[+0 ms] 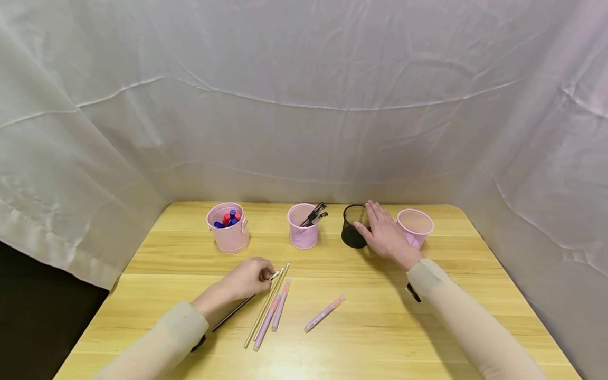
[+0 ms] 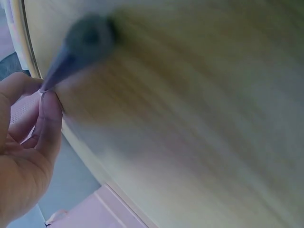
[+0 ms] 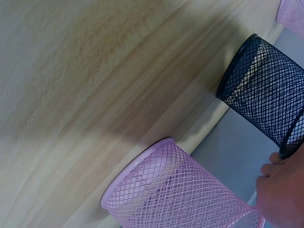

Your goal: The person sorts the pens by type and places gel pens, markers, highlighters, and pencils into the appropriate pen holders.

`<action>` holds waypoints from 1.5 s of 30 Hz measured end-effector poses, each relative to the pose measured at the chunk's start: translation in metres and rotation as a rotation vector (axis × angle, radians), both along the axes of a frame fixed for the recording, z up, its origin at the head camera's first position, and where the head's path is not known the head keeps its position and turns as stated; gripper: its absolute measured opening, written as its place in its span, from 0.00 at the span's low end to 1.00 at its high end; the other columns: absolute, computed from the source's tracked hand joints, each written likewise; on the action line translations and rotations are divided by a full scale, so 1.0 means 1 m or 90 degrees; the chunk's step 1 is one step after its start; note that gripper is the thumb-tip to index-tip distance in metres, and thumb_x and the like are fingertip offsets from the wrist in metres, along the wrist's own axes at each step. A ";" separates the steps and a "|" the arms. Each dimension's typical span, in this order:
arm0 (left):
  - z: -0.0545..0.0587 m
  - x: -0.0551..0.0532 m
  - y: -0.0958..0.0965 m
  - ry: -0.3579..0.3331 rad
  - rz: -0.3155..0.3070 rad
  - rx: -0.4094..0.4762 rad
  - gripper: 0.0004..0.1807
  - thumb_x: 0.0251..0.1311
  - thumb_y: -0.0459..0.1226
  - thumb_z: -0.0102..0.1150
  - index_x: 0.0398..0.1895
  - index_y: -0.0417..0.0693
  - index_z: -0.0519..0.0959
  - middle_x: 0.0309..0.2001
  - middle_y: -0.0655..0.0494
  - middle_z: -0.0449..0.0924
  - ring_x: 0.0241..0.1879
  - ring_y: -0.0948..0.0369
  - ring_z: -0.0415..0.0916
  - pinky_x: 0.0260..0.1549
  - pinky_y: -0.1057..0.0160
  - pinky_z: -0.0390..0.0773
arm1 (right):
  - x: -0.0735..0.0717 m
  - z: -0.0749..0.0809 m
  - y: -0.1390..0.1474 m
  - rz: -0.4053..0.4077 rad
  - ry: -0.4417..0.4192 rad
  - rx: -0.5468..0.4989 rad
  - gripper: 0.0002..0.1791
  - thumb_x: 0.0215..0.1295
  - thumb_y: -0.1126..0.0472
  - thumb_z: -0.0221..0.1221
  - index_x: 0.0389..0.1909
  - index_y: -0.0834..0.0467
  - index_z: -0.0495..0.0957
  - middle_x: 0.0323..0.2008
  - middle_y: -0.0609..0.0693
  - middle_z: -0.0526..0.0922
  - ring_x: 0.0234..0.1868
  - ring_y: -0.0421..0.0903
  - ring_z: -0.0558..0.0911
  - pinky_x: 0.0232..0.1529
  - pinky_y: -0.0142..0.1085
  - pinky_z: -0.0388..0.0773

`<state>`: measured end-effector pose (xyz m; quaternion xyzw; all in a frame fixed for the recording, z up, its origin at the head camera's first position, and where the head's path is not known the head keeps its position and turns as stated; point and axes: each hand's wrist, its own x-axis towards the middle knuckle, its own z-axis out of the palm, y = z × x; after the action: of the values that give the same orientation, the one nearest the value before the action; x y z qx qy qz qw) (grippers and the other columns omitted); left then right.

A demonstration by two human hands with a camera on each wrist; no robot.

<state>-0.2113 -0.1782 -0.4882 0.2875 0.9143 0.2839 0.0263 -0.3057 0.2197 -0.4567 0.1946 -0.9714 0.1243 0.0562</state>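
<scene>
My left hand (image 1: 248, 278) pinches the tip of a slim black pencil-like stick (image 1: 233, 314) between thumb and fingertips. In the left wrist view the stick's round dark end (image 2: 90, 38) points at the camera, blurred. Beside that hand lie two gold pencil-like sticks (image 1: 256, 326) and two purple pens with pink ends (image 1: 268, 323). Fairly straight fingers of my right hand (image 1: 387, 236) rest at the rim of a black mesh cup (image 1: 353, 237), thumb along its near side. The right wrist view shows those fingertips at the rim of the black cup (image 3: 268, 85).
A third purple pen (image 1: 325, 313) lies mid-table. At the back left, a pink bucket (image 1: 231, 241) holds red and blue pens. A pink cup (image 1: 304, 238) with black pens stands left of the black cup, another pink mesh cup (image 1: 415, 221) to its right. Grey curtains surround the table.
</scene>
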 end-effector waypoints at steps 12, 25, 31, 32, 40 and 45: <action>0.004 0.000 0.002 -0.039 0.063 -0.007 0.08 0.47 0.27 0.68 0.32 0.43 0.84 0.26 0.62 0.80 0.26 0.68 0.74 0.28 0.69 0.78 | 0.000 0.000 0.000 0.000 -0.003 -0.001 0.47 0.82 0.35 0.38 0.80 0.72 0.46 0.81 0.69 0.49 0.82 0.65 0.49 0.81 0.57 0.47; 0.017 -0.002 -0.001 -0.130 0.071 0.139 0.10 0.51 0.26 0.67 0.39 0.35 0.84 0.30 0.56 0.81 0.31 0.64 0.77 0.30 0.69 0.82 | -0.001 0.000 0.001 -0.004 -0.013 -0.004 0.47 0.83 0.36 0.38 0.81 0.71 0.45 0.81 0.68 0.47 0.82 0.65 0.47 0.82 0.56 0.45; 0.027 -0.005 0.003 -0.128 0.085 0.198 0.11 0.54 0.27 0.67 0.42 0.36 0.84 0.32 0.55 0.82 0.33 0.62 0.78 0.34 0.69 0.82 | -0.001 -0.001 0.000 -0.006 -0.013 -0.007 0.47 0.82 0.35 0.38 0.81 0.71 0.45 0.82 0.68 0.47 0.82 0.64 0.48 0.82 0.56 0.44; 0.029 -0.005 0.005 -0.122 0.088 0.208 0.11 0.54 0.28 0.67 0.41 0.37 0.84 0.32 0.55 0.82 0.34 0.62 0.78 0.34 0.69 0.81 | -0.001 -0.001 0.000 -0.006 -0.013 -0.009 0.47 0.82 0.35 0.38 0.81 0.71 0.45 0.82 0.68 0.47 0.82 0.64 0.48 0.82 0.56 0.44; 0.050 -0.011 0.027 -0.054 0.080 0.291 0.10 0.57 0.29 0.66 0.43 0.40 0.85 0.35 0.54 0.85 0.36 0.61 0.81 0.37 0.65 0.82 | -0.001 -0.002 0.001 -0.006 -0.015 -0.007 0.48 0.82 0.35 0.38 0.81 0.71 0.44 0.82 0.68 0.47 0.82 0.64 0.47 0.82 0.55 0.44; 0.067 -0.014 0.048 -0.028 0.089 0.345 0.11 0.58 0.29 0.66 0.45 0.42 0.85 0.36 0.55 0.86 0.37 0.61 0.82 0.34 0.68 0.81 | -0.002 -0.003 0.001 -0.005 -0.010 -0.005 0.48 0.82 0.33 0.36 0.81 0.70 0.44 0.82 0.68 0.47 0.82 0.65 0.47 0.82 0.56 0.44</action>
<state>-0.2251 -0.1300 -0.4207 0.2138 0.8220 0.5254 -0.0511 -0.3075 0.2207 -0.4593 0.1893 -0.9721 0.1295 0.0495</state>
